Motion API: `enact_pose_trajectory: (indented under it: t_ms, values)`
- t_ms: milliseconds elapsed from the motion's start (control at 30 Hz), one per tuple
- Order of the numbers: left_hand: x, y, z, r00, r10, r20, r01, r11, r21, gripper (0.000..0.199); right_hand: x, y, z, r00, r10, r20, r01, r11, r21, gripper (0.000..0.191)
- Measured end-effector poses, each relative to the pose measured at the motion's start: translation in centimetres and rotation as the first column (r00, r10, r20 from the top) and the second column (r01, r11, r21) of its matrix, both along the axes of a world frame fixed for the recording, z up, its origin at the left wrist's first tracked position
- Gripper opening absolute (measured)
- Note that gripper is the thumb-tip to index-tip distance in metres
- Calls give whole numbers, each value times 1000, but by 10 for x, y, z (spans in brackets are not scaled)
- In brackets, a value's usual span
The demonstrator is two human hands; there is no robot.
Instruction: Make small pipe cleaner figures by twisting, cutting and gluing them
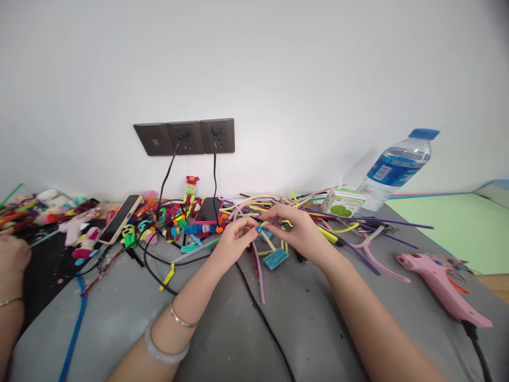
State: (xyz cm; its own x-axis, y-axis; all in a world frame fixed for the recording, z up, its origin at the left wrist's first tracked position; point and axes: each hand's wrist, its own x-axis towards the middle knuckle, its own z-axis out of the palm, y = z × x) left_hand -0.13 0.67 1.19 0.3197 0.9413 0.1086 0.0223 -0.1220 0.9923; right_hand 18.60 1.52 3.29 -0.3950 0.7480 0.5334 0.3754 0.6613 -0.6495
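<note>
Pinching left hand (235, 240): left of the carton and nearer the viewer, thumb and forefinger closed on the yellow stem (268, 240)
Right hand (297, 231): between the left hand and the carton, fingertips pinched on the same stem, almost meeting the left ones
Yellow stem: left of the carton, its lower end by a fuzzy blue block (275, 258); whether they are joined, I cannot tell
Carton (343, 201): green and white, upright on the grey table (294, 323)
Bottle (393, 172): just right of the carton, blue cap on
Loose stems (274, 200): mostly left of the carton, purple, pink and yellow
Pink glue gun (443, 286): right of the carton, nearer the viewer
Green sheets (449, 223): right of the carton
Fuzzy figures (129, 236): well left of the carton
Sockets (185, 137): on the wall, above and left of the carton
Another person's hand (11, 260): far left of the carton
</note>
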Motion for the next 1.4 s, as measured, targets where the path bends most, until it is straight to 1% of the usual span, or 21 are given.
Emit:
enact_pose_trajectory:
  t_ms: [133, 267, 333, 400, 500, 600, 733, 867, 1000, 1133, 1233, 1300, 1400]
  values:
    - [-1, 0, 1, 999, 31, 8, -31, 999, -13, 20, 1, -2, 4, 1000, -25, 0, 25, 999, -24, 7]
    - [-1, 0, 2, 998, 57, -9, -57, 998, 38, 20, 0, -4, 6, 1000, -13, -19, 12, 1000, -14, 8]
    - [-1, 0, 1, 998, 54, -14, -53, 997, 56, 20, -2, -4, 5, 1000, -10, -22, 10, 1000, 1, 9]
    - [-1, 1, 1, 999, 50, -14, -49, 998, 45, 20, -4, -3, 4, 1000, -18, -23, 19, 1000, 11, 10]
    - [-2, 2, 0, 999, 46, -12, -46, 999, 21, 20, -5, -2, 1, 998, -52, -41, 52, 999, -1, 9]
    - [-3, 2, -1, 998, 55, -17, -55, 998, 29, 20, -5, -1, -1, 997, -61, -50, 60, 998, -14, 8]
    - [-2, 1, -1, 993, 115, 11, -116, 991, 65, 21, -6, -3, -1, 997, -51, -61, 49, 998, -32, 8]
    - [0, 1, -1, 982, 184, 51, -188, 978, 88, 25, -11, -5, -2, 994, -45, -95, 44, 999, -16, 9]
    - [3, -1, -2, 970, 227, 91, -236, 966, 102, 25, -16, -7, -2, 995, -49, -82, 48, 999, -12, 10]
    - [6, -3, -2, 952, 276, 129, -292, 949, 122, 24, -22, -9, -5, 993, -99, -63, 101, 995, 19, 9]
    - [6, -4, -2, 942, 294, 163, -315, 941, 122, 23, -26, -11, -8, 992, -106, -73, 109, 993, 45, 7]
    - [6, -4, -1, 932, 307, 190, -331, 937, 109, 22, -28, -12, -10, 991, -121, -62, 126, 989, 77, 8]
    - [5, -3, -1, 933, 304, 190, -320, 946, 55, 23, -28, -11, -10, 984, -165, -61, 171, 977, 126, 7]
